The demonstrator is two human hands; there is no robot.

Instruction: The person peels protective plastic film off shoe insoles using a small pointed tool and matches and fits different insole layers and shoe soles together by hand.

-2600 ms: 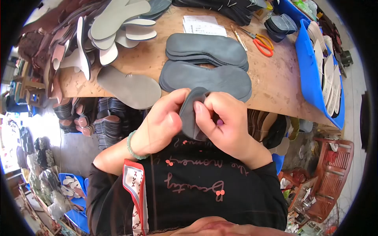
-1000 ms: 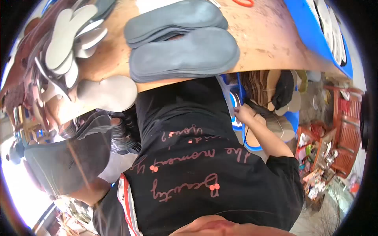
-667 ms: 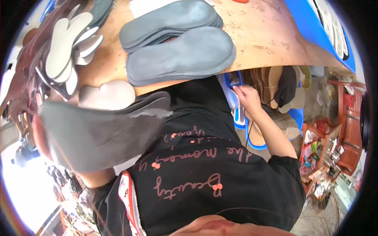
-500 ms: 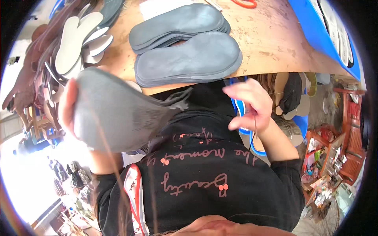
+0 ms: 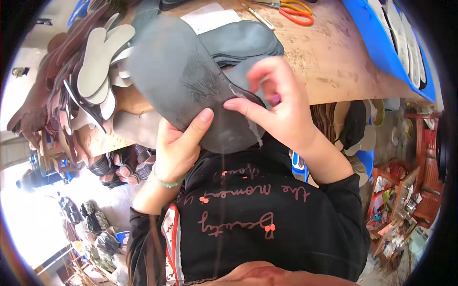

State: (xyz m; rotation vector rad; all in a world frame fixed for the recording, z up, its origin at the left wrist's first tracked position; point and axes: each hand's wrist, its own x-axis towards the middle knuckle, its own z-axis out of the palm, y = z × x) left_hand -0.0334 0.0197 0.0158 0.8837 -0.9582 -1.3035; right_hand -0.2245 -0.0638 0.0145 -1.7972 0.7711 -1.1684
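Observation:
A large dark grey insole-shaped piece (image 5: pixel 191 81) is held up in front of my chest, tilted over the table edge. My left hand (image 5: pixel 183 143) grips its lower left edge, thumb on the face and fingers behind. The thumb of my right hand (image 5: pixel 279 102) rests on the piece near its right edge, where a thin ragged strip (image 5: pixel 254 125) hangs; the other fingers are curled apart from the thumb. Behind it lie stacks of dark grey insoles (image 5: pixel 241 40), partly covered by the piece and my right hand.
Light insoles (image 5: pixel 93 62) and brown pieces are heaped at the left. Orange-handled scissors (image 5: pixel 296 18) and white paper (image 5: pixel 210 18) lie at the back. A blue bin (image 5: pixel 377 43) with insoles stands at the right. More insoles sit below the table.
The grey piece has moved right and up to the middle with my left hand. My right hand has risen from beside the blue bin below the table and now touches the piece.

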